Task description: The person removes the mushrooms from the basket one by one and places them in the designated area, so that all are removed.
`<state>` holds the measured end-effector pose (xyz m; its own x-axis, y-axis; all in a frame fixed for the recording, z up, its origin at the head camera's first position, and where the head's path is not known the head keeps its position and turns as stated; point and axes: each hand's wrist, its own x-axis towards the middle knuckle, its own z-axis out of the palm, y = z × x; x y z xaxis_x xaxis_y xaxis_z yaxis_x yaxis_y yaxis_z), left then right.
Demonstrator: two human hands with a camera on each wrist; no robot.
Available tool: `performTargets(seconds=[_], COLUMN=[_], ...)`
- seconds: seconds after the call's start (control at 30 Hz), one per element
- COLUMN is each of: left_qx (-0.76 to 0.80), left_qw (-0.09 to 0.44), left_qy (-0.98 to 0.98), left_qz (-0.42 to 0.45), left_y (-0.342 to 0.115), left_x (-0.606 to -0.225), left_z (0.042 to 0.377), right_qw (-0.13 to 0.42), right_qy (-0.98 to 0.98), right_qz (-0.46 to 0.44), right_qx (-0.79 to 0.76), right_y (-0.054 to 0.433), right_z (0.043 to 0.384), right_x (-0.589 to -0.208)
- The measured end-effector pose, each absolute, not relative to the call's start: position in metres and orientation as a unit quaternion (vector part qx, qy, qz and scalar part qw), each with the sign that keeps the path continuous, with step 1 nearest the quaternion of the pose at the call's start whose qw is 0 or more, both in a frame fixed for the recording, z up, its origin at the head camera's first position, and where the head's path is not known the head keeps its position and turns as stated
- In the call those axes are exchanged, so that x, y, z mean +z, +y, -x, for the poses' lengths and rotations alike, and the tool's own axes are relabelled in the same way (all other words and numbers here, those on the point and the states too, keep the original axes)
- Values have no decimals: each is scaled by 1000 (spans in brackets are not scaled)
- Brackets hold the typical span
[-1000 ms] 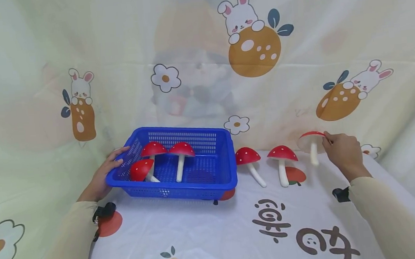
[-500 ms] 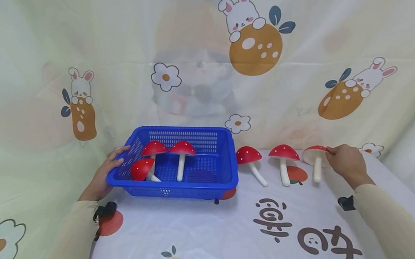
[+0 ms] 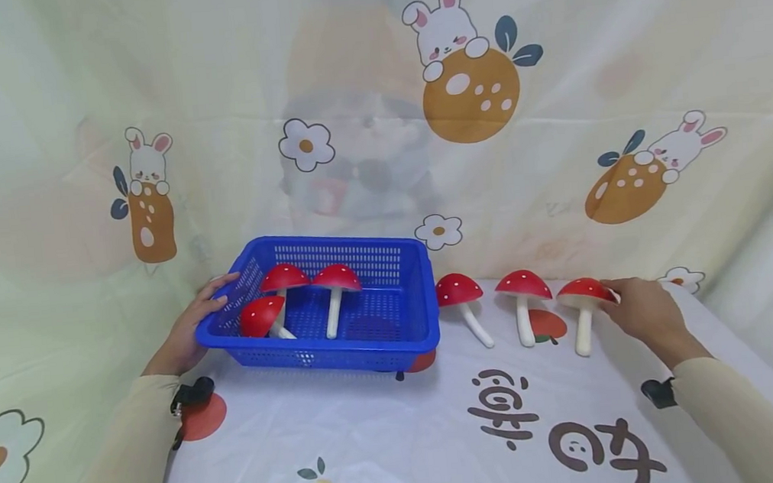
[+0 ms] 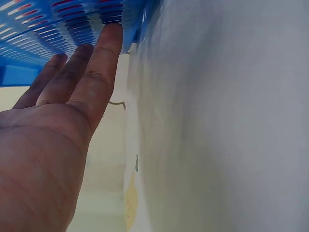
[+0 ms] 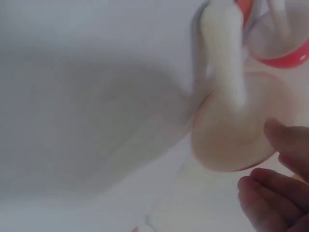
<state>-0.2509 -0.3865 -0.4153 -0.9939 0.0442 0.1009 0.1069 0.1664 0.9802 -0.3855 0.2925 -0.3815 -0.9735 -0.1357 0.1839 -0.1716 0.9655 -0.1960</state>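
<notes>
My left hand (image 3: 190, 331) rests against the left end of a blue perforated plastic basket (image 3: 328, 358). In the left wrist view, straight fingers (image 4: 96, 72) touch the basket's outer wall. Inside the basket lie a front-left toy mushroom (image 3: 262, 316), one behind it (image 3: 284, 277) and another to their right (image 3: 337, 278); all have red, white-dotted caps. At the right end of a row on the table, my right hand (image 3: 648, 318) pinches the cap edge of a toy mushroom (image 3: 582, 316). In the right wrist view its thumb (image 5: 285, 137) lies over the cap's pale underside.
Two more toy mushrooms, one near the basket (image 3: 460, 290) and one in the middle of the row (image 3: 523, 287), lie on the white printed tablecloth (image 3: 389, 433). A patterned curtain (image 3: 350, 60) hangs close behind the basket and the row.
The right hand has lowered the rightmost toy mushroom from above the table into line with the other two. Its cap has tipped, so the red top now faces the head view. The left hand stays put.
</notes>
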Motion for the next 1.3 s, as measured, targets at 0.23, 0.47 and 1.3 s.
performTargets(seconds=[0.23,0.47,1.3], left_qx=[-645,-644,-643], left_qw=[22,27,35], left_qy=[-762,-763,-764], left_qz=[51,49,44], left_y=[-386,-387,-383], left_x=[-414,-414,-413], left_z=[250,249,250], right_qw=[105,108,68], right_qy=[-982,-976,-923], right_qz=[-110,-146,-246], right_qx=[113,123,290], right_y=[276,235,-34], right_z=[367,355,399], right_x=[-369,-346,-298])
